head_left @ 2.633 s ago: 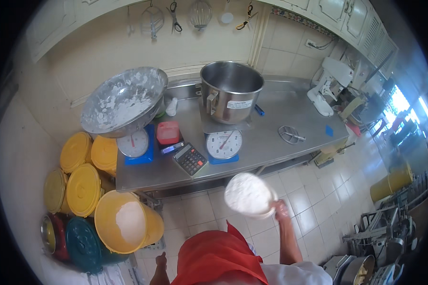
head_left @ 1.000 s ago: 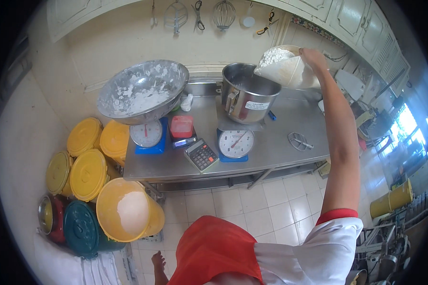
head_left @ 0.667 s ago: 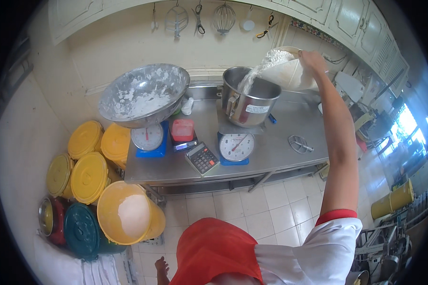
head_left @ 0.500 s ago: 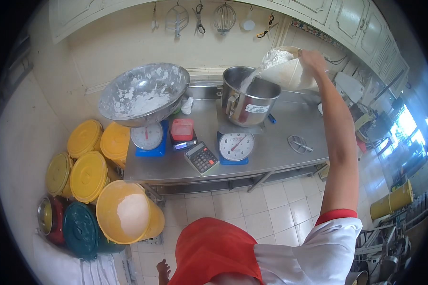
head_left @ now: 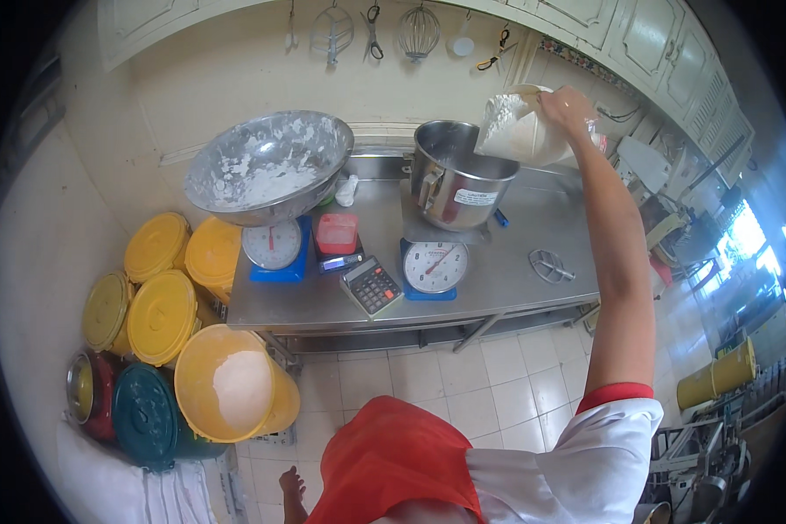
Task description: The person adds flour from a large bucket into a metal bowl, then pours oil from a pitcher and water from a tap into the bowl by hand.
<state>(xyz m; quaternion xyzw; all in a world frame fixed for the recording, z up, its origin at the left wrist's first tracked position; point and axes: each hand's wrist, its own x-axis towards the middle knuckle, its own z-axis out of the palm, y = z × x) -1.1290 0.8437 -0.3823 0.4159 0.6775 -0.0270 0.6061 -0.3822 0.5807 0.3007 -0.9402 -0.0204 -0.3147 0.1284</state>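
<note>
My right hand (head_left: 571, 108) is closed on an off-white container (head_left: 533, 135) of white powder that looks like flour. The container is tilted toward the mixer bowl (head_left: 465, 188), a tall steel one with a side handle, its lip over the right rim. That bowl stands on a blue dial scale (head_left: 436, 267). My left hand (head_left: 293, 482) hangs low beside my red apron (head_left: 402, 458), fingers apart and nothing in it. At the left of the steel table, a wide steel bowl (head_left: 275, 166) coated with white powder rests on another dial scale (head_left: 272, 245).
A red tub (head_left: 337, 232) sits on a small digital scale, near a calculator (head_left: 373, 286). A mixer paddle (head_left: 551, 266) lies on the steel table (head_left: 498, 284). An open yellow bucket (head_left: 277, 384) of pale powder and several lidded buckets stand at floor level on the left. Tools hang on the wall.
The stream of powder falling from the container into the mixer bowl no longer shows. The container has shifted slightly. My left hand has moved a little to the left.
</note>
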